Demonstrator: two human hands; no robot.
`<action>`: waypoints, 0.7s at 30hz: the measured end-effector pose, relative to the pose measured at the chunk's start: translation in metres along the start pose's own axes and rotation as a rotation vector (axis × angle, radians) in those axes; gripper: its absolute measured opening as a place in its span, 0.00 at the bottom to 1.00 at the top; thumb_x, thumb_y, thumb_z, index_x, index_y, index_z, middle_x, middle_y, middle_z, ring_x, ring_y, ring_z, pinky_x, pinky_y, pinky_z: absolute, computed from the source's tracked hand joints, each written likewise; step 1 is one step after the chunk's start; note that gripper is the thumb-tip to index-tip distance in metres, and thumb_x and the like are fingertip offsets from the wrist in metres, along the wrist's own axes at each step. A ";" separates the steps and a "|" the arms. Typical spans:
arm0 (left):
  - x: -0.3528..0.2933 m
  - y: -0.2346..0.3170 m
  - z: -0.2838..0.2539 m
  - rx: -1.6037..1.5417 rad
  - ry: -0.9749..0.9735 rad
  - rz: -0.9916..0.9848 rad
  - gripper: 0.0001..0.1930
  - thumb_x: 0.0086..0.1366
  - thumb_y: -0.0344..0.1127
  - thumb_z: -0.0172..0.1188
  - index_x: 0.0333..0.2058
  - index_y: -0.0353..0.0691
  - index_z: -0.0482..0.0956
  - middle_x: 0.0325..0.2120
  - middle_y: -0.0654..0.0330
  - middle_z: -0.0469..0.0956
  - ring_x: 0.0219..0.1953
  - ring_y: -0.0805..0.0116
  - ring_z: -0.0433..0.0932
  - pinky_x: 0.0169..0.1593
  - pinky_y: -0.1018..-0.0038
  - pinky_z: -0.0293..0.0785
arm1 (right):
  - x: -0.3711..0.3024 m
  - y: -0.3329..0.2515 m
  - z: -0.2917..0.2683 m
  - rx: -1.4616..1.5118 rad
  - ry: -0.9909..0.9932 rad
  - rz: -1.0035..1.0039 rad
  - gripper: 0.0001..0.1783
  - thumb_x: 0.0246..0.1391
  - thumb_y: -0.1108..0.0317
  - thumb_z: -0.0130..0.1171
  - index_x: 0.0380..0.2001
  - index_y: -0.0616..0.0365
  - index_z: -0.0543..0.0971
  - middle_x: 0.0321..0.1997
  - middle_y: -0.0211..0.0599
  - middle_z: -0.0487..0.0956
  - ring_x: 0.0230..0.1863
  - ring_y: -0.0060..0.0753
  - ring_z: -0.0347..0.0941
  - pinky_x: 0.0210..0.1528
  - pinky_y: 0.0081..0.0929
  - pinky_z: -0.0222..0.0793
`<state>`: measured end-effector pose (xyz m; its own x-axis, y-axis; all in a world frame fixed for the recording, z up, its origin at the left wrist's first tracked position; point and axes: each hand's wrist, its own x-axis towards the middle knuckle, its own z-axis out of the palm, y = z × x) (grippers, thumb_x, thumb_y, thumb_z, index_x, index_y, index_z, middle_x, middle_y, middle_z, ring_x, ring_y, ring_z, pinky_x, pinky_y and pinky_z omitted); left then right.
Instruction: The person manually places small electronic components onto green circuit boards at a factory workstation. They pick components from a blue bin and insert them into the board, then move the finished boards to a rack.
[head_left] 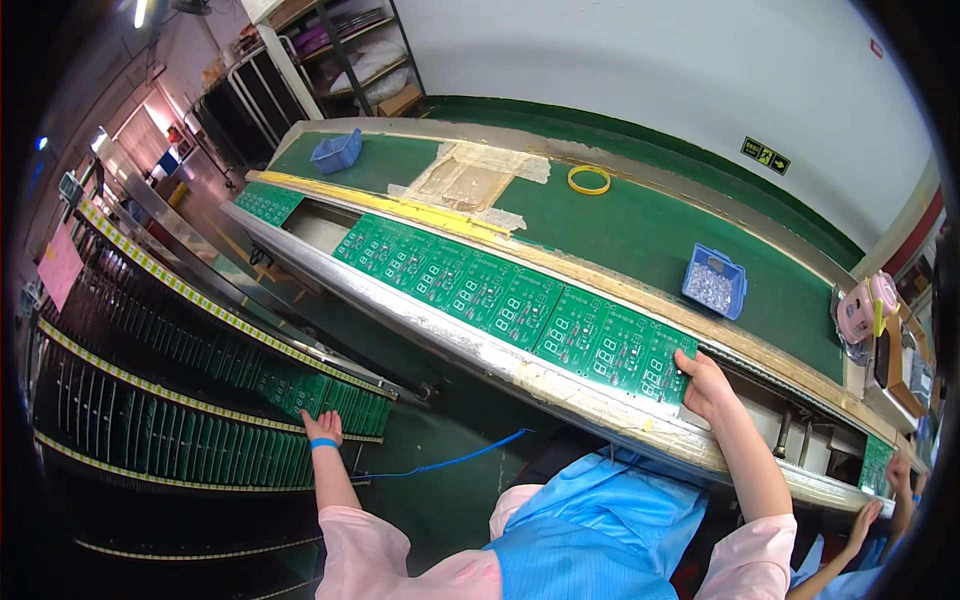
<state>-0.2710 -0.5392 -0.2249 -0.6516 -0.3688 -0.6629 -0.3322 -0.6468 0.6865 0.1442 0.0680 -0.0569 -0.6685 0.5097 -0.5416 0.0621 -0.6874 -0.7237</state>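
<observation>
Ahead of you runs a long green desk (640,235). On its far side lies a yellow tape ring (589,179), just right of a patch of taped clear film (470,180). A small blue tray (337,151) sits at the far left; another blue tray of clear parts (714,282) sits to the right. At the far right edge stands a pink tape dispenser (865,308).
</observation>
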 end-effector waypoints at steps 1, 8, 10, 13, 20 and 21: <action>-0.001 -0.001 -0.006 -0.002 -0.002 0.055 0.44 0.54 0.64 0.68 0.56 0.32 0.68 0.54 0.55 0.70 0.44 0.59 0.79 0.45 0.68 0.82 | -0.001 -0.001 0.003 -0.023 -0.002 0.020 0.12 0.68 0.67 0.50 0.52 0.55 0.72 0.51 0.35 0.79 0.49 0.31 0.77 0.53 0.37 0.76; -0.037 -0.041 -0.061 0.006 -0.371 0.198 0.21 0.60 0.24 0.61 0.53 0.43 0.73 0.47 0.60 0.76 0.48 0.65 0.75 0.49 0.68 0.77 | 0.003 -0.017 0.048 -0.437 0.061 0.181 0.11 0.64 0.56 0.58 0.34 0.47 0.70 0.23 0.17 0.66 0.17 0.12 0.52 0.16 0.15 0.46; -0.071 -0.054 -0.063 0.078 -0.585 0.120 0.22 0.58 0.18 0.57 0.51 0.43 0.73 0.47 0.60 0.77 0.47 0.64 0.76 0.49 0.67 0.76 | 0.014 -0.015 0.062 -0.473 0.030 0.158 0.12 0.63 0.56 0.59 0.34 0.48 0.70 0.23 0.18 0.67 0.18 0.12 0.55 0.16 0.14 0.49; -0.132 -0.070 -0.070 0.210 -0.719 -0.011 0.27 0.55 0.13 0.52 0.55 0.38 0.70 0.49 0.56 0.76 0.50 0.60 0.77 0.52 0.63 0.77 | 0.032 -0.005 0.088 -0.440 -0.018 0.122 0.13 0.61 0.57 0.62 0.34 0.51 0.70 0.24 0.21 0.69 0.18 0.14 0.60 0.17 0.15 0.57; -0.268 -0.088 -0.043 0.269 -1.059 -0.002 0.33 0.50 0.12 0.61 0.57 0.38 0.69 0.50 0.57 0.77 0.51 0.61 0.78 0.55 0.64 0.76 | 0.030 0.014 0.111 -0.079 -0.158 0.066 0.23 0.60 0.64 0.62 0.52 0.61 0.67 0.42 0.38 0.73 0.26 0.31 0.77 0.25 0.21 0.76; -0.292 -0.087 -0.028 0.230 -1.092 0.023 0.32 0.49 0.12 0.62 0.55 0.37 0.71 0.49 0.58 0.78 0.50 0.62 0.78 0.54 0.64 0.76 | 0.015 0.013 0.110 -0.122 -0.249 0.015 0.25 0.59 0.64 0.63 0.55 0.60 0.65 0.44 0.38 0.73 0.30 0.31 0.78 0.30 0.22 0.77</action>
<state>-0.0328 -0.3937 -0.0990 -0.8712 0.4788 -0.1082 -0.3571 -0.4669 0.8090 0.0533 0.0102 -0.0271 -0.8276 0.3462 -0.4418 0.1526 -0.6187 -0.7707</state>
